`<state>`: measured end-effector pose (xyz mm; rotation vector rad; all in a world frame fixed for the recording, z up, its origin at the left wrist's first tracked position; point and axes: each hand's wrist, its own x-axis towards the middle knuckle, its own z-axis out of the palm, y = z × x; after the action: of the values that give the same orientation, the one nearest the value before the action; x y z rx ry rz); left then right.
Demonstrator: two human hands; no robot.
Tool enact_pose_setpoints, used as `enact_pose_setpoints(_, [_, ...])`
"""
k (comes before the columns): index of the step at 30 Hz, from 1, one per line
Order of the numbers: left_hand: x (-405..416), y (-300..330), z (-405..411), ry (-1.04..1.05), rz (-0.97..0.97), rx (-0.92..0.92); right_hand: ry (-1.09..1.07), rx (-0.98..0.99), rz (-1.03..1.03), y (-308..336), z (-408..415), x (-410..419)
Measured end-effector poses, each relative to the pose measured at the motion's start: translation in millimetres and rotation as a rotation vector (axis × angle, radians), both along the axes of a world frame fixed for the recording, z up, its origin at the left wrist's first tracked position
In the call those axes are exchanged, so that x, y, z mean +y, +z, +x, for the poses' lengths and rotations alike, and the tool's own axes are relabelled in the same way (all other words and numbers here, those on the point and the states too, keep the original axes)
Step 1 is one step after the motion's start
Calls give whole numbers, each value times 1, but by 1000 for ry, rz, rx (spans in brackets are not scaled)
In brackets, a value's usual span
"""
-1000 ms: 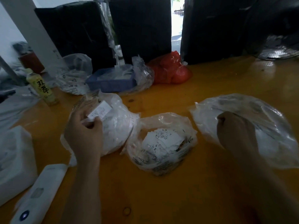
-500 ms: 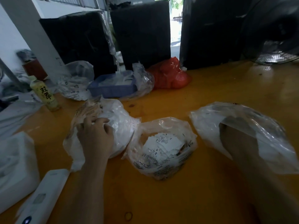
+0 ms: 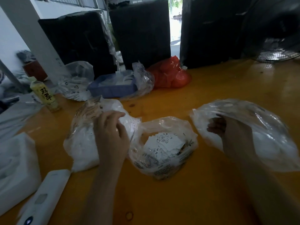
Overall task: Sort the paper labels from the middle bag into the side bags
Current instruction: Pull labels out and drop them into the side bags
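The middle bag (image 3: 162,168) is a clear printed plastic bag, open at the top, holding a heap of white paper labels (image 3: 164,142) with size print. The left bag (image 3: 81,143) is stuffed with white labels. My left hand (image 3: 112,133) lies over its right side near the mouth, fingers relaxed, and no label shows in it. The right bag (image 3: 267,127) lies on its side with white labels inside. My right hand (image 3: 230,135) sits in its mouth under the plastic, fingers loosely bent toward the middle bag, holding nothing that I can see.
On the orange table (image 3: 211,192) behind the bags stand a blue tray (image 3: 112,91) in plastic, a red bag (image 3: 172,75), another clear bag (image 3: 76,82) and a yellow bottle (image 3: 45,95). A white foam box (image 3: 14,168) and a white device (image 3: 43,197) lie at the left. Black bales line the back.
A second ago my left hand pinched a label above the left bag; it went down onto the bag and now holds none. My right hand stayed in the right bag's mouth.
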<state>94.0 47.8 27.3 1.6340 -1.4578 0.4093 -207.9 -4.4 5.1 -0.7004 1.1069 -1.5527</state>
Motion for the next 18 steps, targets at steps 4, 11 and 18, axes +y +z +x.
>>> enact_pose_setpoints(4, [3, -9, -43, -387, 113, 193, 213, -192, 65, -1, 11, 3])
enact_pose_setpoints(11, [-1, -49, -70, -716, 607, 798, 613, -167, 36, -5, 34, 14])
enact_pose_setpoints(18, [-5, -53, -65, -796, 539, 1060, 729, -148, 7, -9, 45, 19])
